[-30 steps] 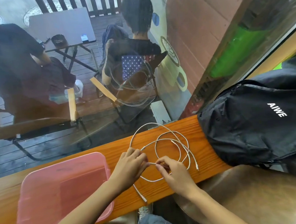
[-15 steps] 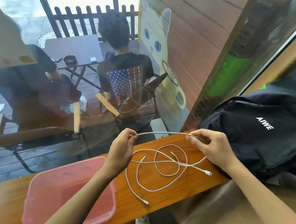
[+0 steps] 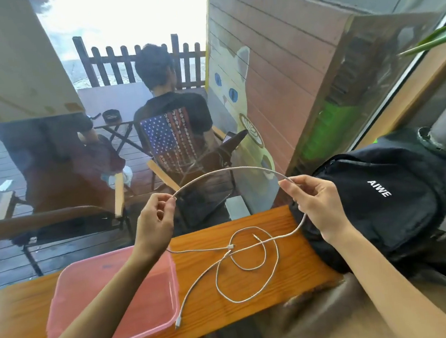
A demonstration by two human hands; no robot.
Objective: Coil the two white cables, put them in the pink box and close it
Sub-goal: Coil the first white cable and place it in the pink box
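A white cable [image 3: 227, 171] arches in the air between my hands. My left hand [image 3: 154, 222] pinches one end of the arch and my right hand [image 3: 315, 206] pinches the other, both raised above the wooden counter [image 3: 288, 275]. From my right hand the cable drops to the counter, where white cable loops [image 3: 250, 266] lie tangled with a plug at the front. I cannot tell the two cables apart in the tangle. The pink box [image 3: 114, 298] sits at the left of the counter with its lid on, partly under my left forearm.
A black backpack [image 3: 379, 204] lies on the right end of the counter, touching the cable area. A glass window rises just behind the counter; people sit on chairs outside. A brown leather seat [image 3: 323, 323] is below the counter's front edge.
Both hands have risen and spread apart, lifting a stretch of cable into a high arch. The loops on the counter have shifted and loosened. The camera has tilted upward.
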